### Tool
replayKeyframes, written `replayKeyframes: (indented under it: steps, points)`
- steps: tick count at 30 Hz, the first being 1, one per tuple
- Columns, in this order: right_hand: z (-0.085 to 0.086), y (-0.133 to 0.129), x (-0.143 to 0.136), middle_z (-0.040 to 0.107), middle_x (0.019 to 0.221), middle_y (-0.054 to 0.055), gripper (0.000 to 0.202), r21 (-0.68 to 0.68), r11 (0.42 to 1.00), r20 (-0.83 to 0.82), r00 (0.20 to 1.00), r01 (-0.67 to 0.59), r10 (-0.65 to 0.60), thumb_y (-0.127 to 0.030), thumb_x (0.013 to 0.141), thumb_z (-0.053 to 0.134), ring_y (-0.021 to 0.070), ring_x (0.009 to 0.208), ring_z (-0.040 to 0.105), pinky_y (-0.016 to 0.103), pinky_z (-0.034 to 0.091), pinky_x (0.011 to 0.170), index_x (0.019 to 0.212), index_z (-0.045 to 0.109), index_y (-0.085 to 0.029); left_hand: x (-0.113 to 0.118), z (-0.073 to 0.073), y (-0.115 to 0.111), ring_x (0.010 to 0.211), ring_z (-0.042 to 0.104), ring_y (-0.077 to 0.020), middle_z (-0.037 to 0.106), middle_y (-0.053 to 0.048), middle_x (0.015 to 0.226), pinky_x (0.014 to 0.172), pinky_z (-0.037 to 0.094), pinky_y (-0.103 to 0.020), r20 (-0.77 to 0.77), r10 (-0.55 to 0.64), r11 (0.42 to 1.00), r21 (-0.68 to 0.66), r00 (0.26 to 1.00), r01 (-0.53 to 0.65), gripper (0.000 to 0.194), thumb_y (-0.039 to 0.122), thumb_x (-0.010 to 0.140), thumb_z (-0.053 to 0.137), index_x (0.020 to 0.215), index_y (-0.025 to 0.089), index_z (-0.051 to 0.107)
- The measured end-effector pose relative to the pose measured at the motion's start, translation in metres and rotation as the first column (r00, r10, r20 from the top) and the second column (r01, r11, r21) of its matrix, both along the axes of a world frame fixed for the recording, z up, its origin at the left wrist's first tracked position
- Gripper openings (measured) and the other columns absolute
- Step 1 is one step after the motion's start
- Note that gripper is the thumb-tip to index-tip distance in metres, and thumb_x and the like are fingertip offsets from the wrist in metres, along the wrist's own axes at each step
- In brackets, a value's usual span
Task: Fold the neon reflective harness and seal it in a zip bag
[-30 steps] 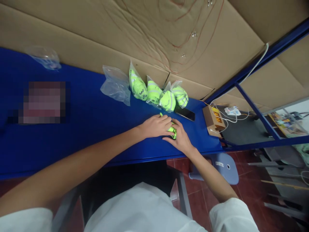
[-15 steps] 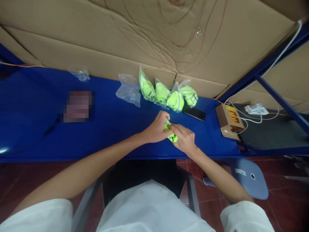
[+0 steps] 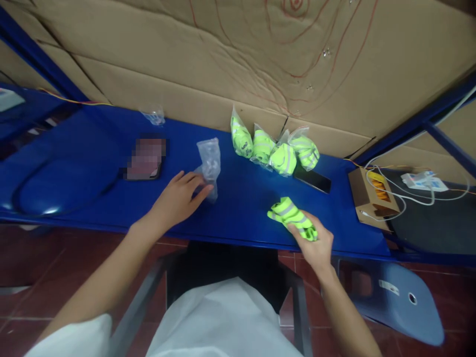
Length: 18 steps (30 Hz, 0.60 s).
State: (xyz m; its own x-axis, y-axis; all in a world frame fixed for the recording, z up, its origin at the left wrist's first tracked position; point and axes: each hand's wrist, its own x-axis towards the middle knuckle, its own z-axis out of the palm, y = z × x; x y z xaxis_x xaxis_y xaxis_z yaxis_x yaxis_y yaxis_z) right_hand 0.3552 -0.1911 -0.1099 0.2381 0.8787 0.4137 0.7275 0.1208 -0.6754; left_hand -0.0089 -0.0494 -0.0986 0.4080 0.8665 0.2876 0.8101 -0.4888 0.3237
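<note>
While the right hand (image 3: pixel 318 243) closes around the near end of the green bundle (image 3: pixel 288 210), the other end sticks out unsupported above the worktop (image 3: pixel 241 208), close to its front edge. Because only one end is gripped, the folds could spring open; a loose tip already pokes out on the left. Should that grip slacken, the bundle might unroll or slide over the edge to the floor (image 3: pixel 74 263).

The left hand (image 3: pixel 178 196) is half open, thumb and fingertips at the lower part of the clear bag (image 3: pixel 210 158); whether they pinch it or merely brush it, I cannot tell. The bag looks thin and crumpled, so its layers could cling together or skid away under a light touch. Its mouth cannot be made out.

Behind, four filled bags (image 3: pixel 263 146) crowd together near the cardboard (image 3: pixel 186 64), with the phone (image 3: pixel 316 181) right beside them; a careless knock could topple one onto it.
</note>
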Motion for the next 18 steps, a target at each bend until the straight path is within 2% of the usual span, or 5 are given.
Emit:
replayKeyframes:
  steps: [4, 7, 10, 14, 18]
  points:
    - [0.006, -0.008, 0.009, 0.08, 0.096, 0.005, 0.051, -0.179, 0.975, -0.366, 0.912, 0.129, -0.187, -0.05, 0.074, 0.091, 0.0225, 0.083, 0.076, 0.031, 0.061, 0.072, 0.112, 0.079, -0.019, 0.001, 0.008, -0.032, 0.111, 0.07, -0.0289, 0.072, -0.012, 0.111, 0.124, 0.046, -0.051, 0.113, 0.18, 0.973, 0.128, 0.977, -0.194, 0.04, 0.056, 0.103, 0.053, 0.087, 0.02, 0.061]
    - [0.007, -0.003, 0.01, 0.08, 0.097, 0.006, 0.055, -0.229, 0.966, -0.479, 0.85, 0.121, -0.22, -0.05, 0.068, 0.094, 0.024, 0.087, 0.075, 0.033, 0.061, 0.074, 0.11, 0.079, -0.017, 0.022, 0.022, -0.043, 0.13, 0.064, -0.0359, 0.068, -0.017, 0.128, 0.13, 0.035, -0.061, 0.085, 0.222, 0.956, 0.175, 0.971, -0.234, 0.045, 0.06, 0.099, 0.062, 0.112, 0.018, 0.066]
    - [0.007, 0.004, 0.01, 0.079, 0.096, 0.005, 0.053, -0.24, 0.967, -0.57, 0.794, 0.083, -0.21, -0.047, 0.066, 0.095, 0.0234, 0.086, 0.074, 0.033, 0.059, 0.075, 0.107, 0.078, -0.018, 0.041, 0.033, -0.044, 0.155, 0.041, -0.0424, 0.048, -0.021, 0.16, 0.134, 0.007, -0.072, -0.038, 0.089, 0.986, 0.147, 0.995, -0.082, 0.08, 0.067, 0.093, 0.068, 0.154, 0.019, 0.049]
    - [0.009, 0.008, 0.009, 0.079, 0.095, 0.005, 0.049, -0.286, 0.958, -0.696, 0.683, 0.018, -0.221, -0.048, 0.067, 0.095, 0.0247, 0.084, 0.074, 0.035, 0.059, 0.073, 0.104, 0.077, -0.021, 0.049, 0.031, -0.028, 0.165, 0.019, -0.0421, 0.023, -0.016, 0.176, 0.134, 0.009, -0.071, -0.182, -0.2, 0.977, -0.109, 0.963, 0.183, 0.125, 0.072, 0.081, 0.08, 0.173, 0.026, 0.008]
    - [0.017, 0.018, 0.002, 0.08, 0.106, 0.01, 0.056, -0.331, 0.936, -0.789, 0.58, -0.123, -0.203, -0.049, 0.066, 0.095, 0.0301, 0.093, 0.077, 0.04, 0.063, 0.079, 0.11, 0.076, -0.02, 0.052, 0.03, -0.006, 0.157, 0.038, -0.0388, 0.044, -0.017, 0.165, 0.133, 0.01, -0.069, -0.223, -0.208, 0.971, -0.165, 0.952, 0.173, 0.123, 0.057, 0.082, 0.086, 0.173, 0.027, 0.008]
